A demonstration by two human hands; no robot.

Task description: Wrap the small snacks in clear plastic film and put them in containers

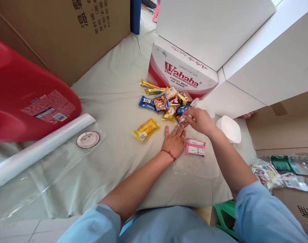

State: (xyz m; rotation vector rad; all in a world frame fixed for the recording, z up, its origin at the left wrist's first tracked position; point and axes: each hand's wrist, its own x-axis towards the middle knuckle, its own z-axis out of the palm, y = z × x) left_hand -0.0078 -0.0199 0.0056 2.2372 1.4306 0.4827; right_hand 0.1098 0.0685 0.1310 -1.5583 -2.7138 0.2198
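The small snack packet (181, 119) sits at the near edge of the snack pile (166, 99), in the middle of the frame. It looks light, thin and crinkly, so its edge is probably the best place to pinch. The right hand (199, 120) reaches in from the right, fingers curled onto it. The left hand (174, 141) lies flat on the cloth (113, 101), fingers spread wide
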